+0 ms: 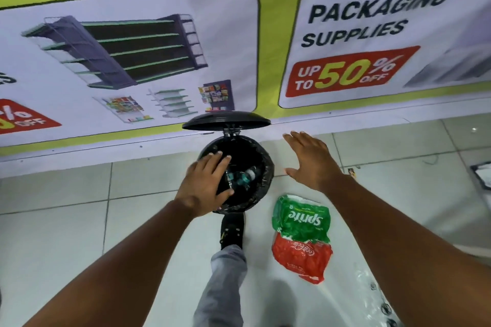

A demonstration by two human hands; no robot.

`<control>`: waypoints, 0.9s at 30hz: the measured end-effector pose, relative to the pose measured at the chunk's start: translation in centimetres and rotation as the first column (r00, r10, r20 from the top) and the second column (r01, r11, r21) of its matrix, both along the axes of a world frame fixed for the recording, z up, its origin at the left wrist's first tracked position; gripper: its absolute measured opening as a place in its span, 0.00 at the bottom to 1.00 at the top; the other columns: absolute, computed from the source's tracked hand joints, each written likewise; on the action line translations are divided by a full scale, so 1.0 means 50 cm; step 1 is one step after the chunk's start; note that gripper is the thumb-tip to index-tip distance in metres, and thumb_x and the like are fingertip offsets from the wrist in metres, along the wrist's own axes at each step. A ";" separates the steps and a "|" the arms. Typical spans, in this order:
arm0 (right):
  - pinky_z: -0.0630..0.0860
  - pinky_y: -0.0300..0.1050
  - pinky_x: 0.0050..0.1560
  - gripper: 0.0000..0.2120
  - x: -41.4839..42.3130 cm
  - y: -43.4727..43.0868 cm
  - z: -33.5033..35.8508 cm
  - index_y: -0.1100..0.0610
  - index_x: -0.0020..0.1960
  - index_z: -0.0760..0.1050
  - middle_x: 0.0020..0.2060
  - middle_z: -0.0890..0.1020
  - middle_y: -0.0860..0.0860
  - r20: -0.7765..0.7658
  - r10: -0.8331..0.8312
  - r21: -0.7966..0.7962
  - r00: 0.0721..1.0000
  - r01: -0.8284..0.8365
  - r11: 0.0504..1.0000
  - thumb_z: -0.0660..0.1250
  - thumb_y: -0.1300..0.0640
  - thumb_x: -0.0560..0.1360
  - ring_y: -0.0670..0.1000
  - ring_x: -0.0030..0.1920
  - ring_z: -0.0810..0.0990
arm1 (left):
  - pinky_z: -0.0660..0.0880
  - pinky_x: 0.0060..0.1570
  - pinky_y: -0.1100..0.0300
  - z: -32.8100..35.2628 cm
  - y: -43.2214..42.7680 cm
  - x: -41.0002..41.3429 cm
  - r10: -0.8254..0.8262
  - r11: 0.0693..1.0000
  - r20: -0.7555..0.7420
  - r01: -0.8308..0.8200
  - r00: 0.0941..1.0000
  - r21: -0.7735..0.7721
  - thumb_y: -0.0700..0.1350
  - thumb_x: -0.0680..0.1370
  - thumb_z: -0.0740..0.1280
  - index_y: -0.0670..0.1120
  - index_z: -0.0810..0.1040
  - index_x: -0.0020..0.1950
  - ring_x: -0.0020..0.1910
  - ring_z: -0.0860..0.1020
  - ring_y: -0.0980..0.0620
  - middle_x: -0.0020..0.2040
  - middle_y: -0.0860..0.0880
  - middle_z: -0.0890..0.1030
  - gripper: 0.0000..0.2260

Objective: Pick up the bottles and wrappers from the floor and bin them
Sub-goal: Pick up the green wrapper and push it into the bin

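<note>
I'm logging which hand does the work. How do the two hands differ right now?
The left hand is over the open bin, fingers curled downward above the bottles; the right hand is beside the bin, over the floor, fingers spread flat. Neither hand visibly holds anything.

The bin is black, lined with a glossy black bag, and its raised lid is black too. Inside lies a clear bottle with a teal label. On the pale grey floor tiles (dark grout lines between them) lies a wrapper, green with white lettering at one end, red with white script at the other. The banner behind is lime green with white panels, black lettering and red tags carrying yellow and white text. The shoe is black, the trouser leg grey.
</note>
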State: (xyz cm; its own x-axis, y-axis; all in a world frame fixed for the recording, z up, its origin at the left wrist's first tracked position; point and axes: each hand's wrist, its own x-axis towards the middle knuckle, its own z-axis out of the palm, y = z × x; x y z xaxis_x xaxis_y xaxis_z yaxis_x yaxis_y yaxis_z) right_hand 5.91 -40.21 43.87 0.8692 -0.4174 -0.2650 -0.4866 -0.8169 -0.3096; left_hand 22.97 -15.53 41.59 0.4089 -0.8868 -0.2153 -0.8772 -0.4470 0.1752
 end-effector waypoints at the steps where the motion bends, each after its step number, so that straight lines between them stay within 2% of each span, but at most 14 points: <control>1: 0.54 0.57 0.75 0.42 -0.031 -0.009 -0.011 0.50 0.77 0.51 0.78 0.58 0.52 0.000 -0.029 0.003 1.000 0.029 1.000 0.71 0.45 0.71 0.55 0.77 0.54 | 0.62 0.70 0.45 -0.018 -0.022 -0.030 -0.088 0.996 -0.009 0.088 0.996 0.013 0.64 0.72 0.62 0.50 0.56 0.76 0.73 0.63 0.41 0.76 0.44 0.64 0.37; 4: 0.55 0.57 0.75 0.42 -0.126 -0.036 -0.060 0.50 0.77 0.52 0.77 0.59 0.53 -0.010 -0.103 0.014 0.995 0.103 0.995 0.70 0.45 0.71 0.55 0.77 0.55 | 0.65 0.68 0.45 -0.112 -0.073 -0.142 -0.321 0.941 -0.109 0.330 0.941 0.081 0.62 0.73 0.61 0.51 0.58 0.76 0.71 0.65 0.42 0.75 0.45 0.65 0.34; 7: 0.53 0.57 0.75 0.42 -0.220 -0.057 -0.141 0.50 0.78 0.51 0.77 0.59 0.53 -0.044 -0.165 0.023 0.985 0.166 0.986 0.70 0.44 0.72 0.55 0.77 0.54 | 0.68 0.66 0.46 -0.247 -0.102 -0.261 -0.386 0.898 -0.245 0.423 0.889 0.122 0.61 0.74 0.61 0.50 0.58 0.76 0.70 0.68 0.42 0.75 0.43 0.66 0.33; 9: 0.54 0.57 0.75 0.42 -0.270 -0.061 -0.195 0.51 0.78 0.51 0.77 0.59 0.54 -0.062 -0.182 0.024 0.981 0.183 0.983 0.70 0.44 0.72 0.56 0.77 0.55 | 0.67 0.67 0.47 -0.321 -0.106 -0.315 -0.262 0.912 -0.320 0.343 0.910 0.227 0.61 0.75 0.60 0.50 0.55 0.77 0.70 0.66 0.42 0.76 0.44 0.63 0.33; 12: 0.52 0.56 0.75 0.42 -0.343 -0.065 -0.306 0.51 0.78 0.51 0.78 0.58 0.54 -0.100 -0.204 0.045 0.974 0.209 0.977 0.70 0.45 0.72 0.56 0.77 0.54 | 0.67 0.67 0.46 -0.457 -0.115 -0.371 0.060 0.911 -0.386 0.108 0.921 0.399 0.62 0.74 0.61 0.51 0.54 0.77 0.70 0.65 0.41 0.77 0.45 0.60 0.36; 15: 0.51 0.57 0.75 0.42 -0.395 -0.061 -0.432 0.50 0.78 0.50 0.78 0.57 0.54 -0.118 -0.213 0.060 0.970 0.221 0.973 0.70 0.44 0.72 0.56 0.77 0.53 | 0.68 0.66 0.46 -0.585 -0.142 -0.386 0.297 0.863 -0.428 -0.048 0.854 0.503 0.62 0.73 0.64 0.51 0.58 0.75 0.68 0.68 0.39 0.73 0.42 0.65 0.35; 18: 0.52 0.57 0.76 0.42 -0.426 -0.051 -0.522 0.50 0.78 0.51 0.78 0.58 0.54 -0.116 -0.241 0.073 0.964 0.250 0.966 0.70 0.44 0.72 0.56 0.77 0.53 | 0.71 0.64 0.49 -0.674 -0.172 -0.380 0.490 0.811 -0.417 -0.225 0.765 0.539 0.59 0.73 0.68 0.47 0.64 0.72 0.65 0.71 0.37 0.68 0.38 0.70 0.32; 22: 0.51 0.56 0.76 0.43 -0.456 -0.023 -0.640 0.50 0.78 0.51 0.78 0.58 0.54 -0.119 -0.276 0.107 0.954 0.289 0.951 0.71 0.45 0.71 0.56 0.77 0.52 | 0.73 0.58 0.53 -0.796 -0.198 -0.376 0.629 0.739 -0.432 -0.324 0.647 0.590 0.58 0.73 0.69 0.43 0.67 0.69 0.62 0.74 0.39 0.64 0.39 0.75 0.30; 25: 0.51 0.56 0.76 0.43 -0.462 -0.004 -0.680 0.51 0.77 0.52 0.77 0.59 0.54 -0.104 -0.296 0.119 0.950 0.307 0.944 0.71 0.45 0.71 0.56 0.77 0.53 | 0.78 0.53 0.49 -0.832 -0.196 -0.391 0.694 0.696 -0.441 -0.372 0.570 0.614 0.55 0.71 0.71 0.44 0.71 0.62 0.53 0.78 0.40 0.54 0.42 0.78 0.25; 27: 0.52 0.56 0.76 0.43 -0.461 0.005 -0.696 0.50 0.77 0.51 0.77 0.59 0.54 -0.100 -0.310 0.121 0.946 0.321 0.939 0.72 0.45 0.70 0.55 0.77 0.54 | 0.80 0.51 0.48 -0.851 -0.194 -0.401 0.712 0.691 -0.434 -0.439 0.553 0.575 0.50 0.69 0.72 0.45 0.72 0.58 0.50 0.79 0.39 0.53 0.41 0.80 0.21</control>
State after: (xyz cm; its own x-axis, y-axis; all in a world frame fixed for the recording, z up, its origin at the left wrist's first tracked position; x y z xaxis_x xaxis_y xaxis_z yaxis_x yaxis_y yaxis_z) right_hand -17.14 -39.95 9.06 0.6732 -0.6225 -0.3991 -0.7394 -0.5712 -0.3563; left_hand 2.93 -25.25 -0.98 0.4622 -0.2943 -0.8365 -0.1646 -0.9554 0.2452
